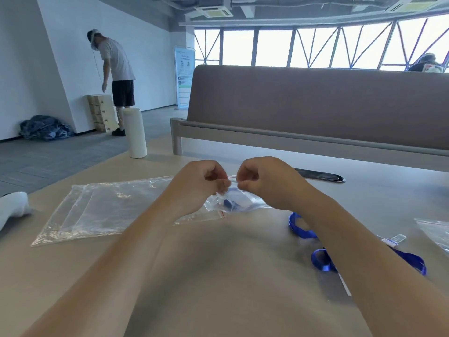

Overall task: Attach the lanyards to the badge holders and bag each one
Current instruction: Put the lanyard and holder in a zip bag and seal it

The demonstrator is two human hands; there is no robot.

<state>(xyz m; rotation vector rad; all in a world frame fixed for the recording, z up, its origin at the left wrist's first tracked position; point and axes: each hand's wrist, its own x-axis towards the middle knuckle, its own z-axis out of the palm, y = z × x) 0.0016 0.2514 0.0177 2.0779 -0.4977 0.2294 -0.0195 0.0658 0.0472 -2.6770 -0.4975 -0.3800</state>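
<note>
My left grip and right grip each pinch the top edge of the small bag, mid-bench. A blue lanyard is inside. I think I am closing it. Next, I press the strip shut all along.

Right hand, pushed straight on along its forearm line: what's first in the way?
Most likely the left hand. The right hand points up-left at it, and both pinch the top edge of the small clear zip bag, little gap between. Depth is uncertain from one view.

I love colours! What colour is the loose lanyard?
The lanyard is blue, seen in head view.
</note>
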